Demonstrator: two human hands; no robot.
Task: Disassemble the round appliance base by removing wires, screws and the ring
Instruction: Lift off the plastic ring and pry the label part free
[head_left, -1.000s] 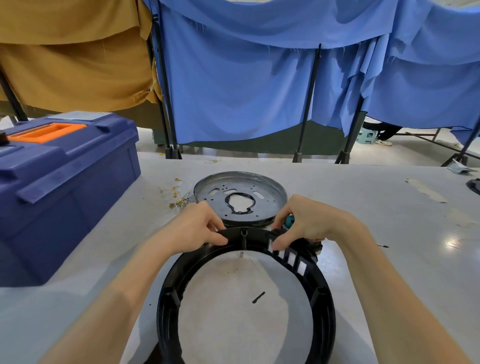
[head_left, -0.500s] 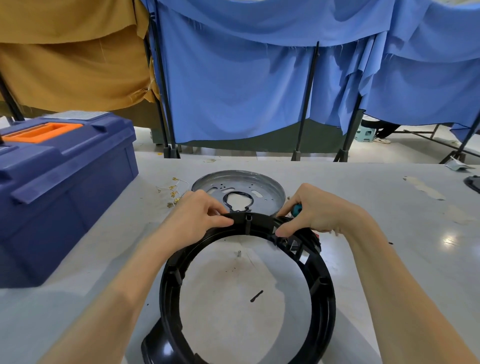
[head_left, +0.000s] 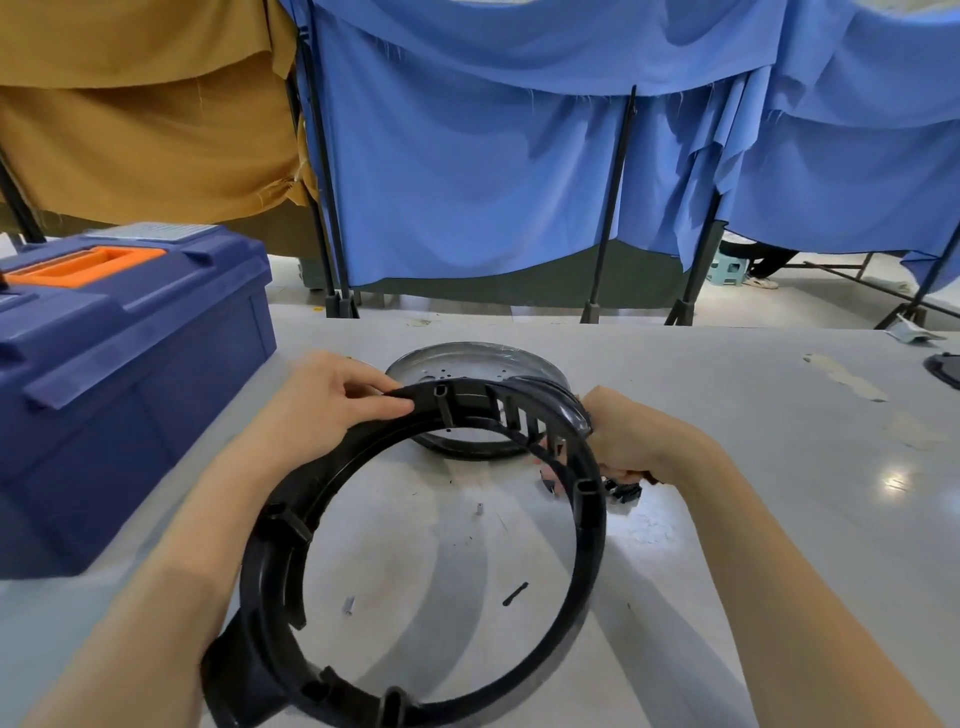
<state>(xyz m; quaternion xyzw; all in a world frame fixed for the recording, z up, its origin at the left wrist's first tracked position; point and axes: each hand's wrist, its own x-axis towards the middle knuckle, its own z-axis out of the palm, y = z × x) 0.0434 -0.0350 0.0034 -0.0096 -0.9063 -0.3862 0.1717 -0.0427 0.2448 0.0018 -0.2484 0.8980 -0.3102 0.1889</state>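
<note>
A large black plastic ring (head_left: 589, 561) is tilted up, its far edge raised off the grey table (head_left: 779, 467) and its near edge low in front of me. My left hand (head_left: 332, 405) pinches the ring's far left rim, thumb on top. My right hand (head_left: 631, 436) grips the ring's far right side by the slotted vents; a small black part shows under its fingers. Behind the ring lies the round metal base plate (head_left: 467, 364), partly hidden. Two small screws (head_left: 348, 605) and a black sliver (head_left: 514, 594) lie on the table inside the ring.
A blue toolbox (head_left: 119, 374) with an orange handle stands at the left. Blue and tan cloths hang on black stands beyond the table's far edge. A dark object (head_left: 945, 369) sits at the right edge.
Both hands have lifted the ring's far edge higher, tilting it up towards me. My right hand has slid down round the ring's outer right side. The ring now covers part of the metal plate.
</note>
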